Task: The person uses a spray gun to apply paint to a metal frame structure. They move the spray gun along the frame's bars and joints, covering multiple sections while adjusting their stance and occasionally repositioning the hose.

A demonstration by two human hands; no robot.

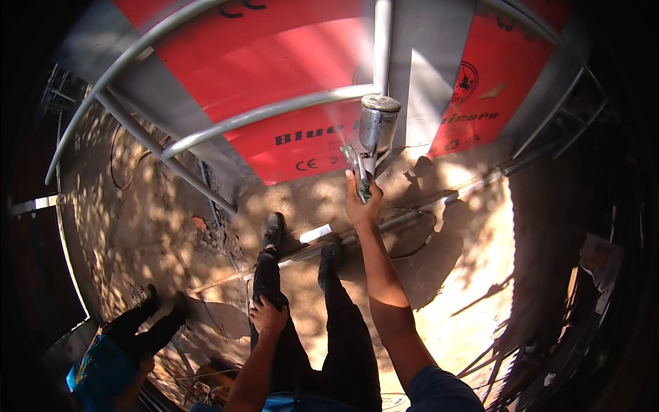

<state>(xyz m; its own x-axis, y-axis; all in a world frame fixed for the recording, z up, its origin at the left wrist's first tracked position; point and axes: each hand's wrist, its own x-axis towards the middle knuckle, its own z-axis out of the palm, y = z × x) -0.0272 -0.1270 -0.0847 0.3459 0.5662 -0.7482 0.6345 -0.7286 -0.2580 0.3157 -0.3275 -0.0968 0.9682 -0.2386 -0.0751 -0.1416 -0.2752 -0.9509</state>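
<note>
My right hand (364, 199) is closed round the handle of a spray gun (357, 168), arm stretched forward. A metal paint cup (379, 123) with a stained lid sits on top of the gun. A faint pale mist hangs between the gun's front and the grey metal tube frame (274, 113). The gun is close to the joint of a curved rail and an upright tube. My left hand (268, 316) rests on my left leg at the knee, its fingers bent over the dark trouser cloth, with no tool visible in it.
Red-and-grey printed sheeting (274, 55) lies behind the frame. A hose (429, 233) loops over the ground right of my feet, near a long metal bar (398, 223). A white piece (316, 234) lies between my shoes. Another person in a blue top (103, 371) is at lower left.
</note>
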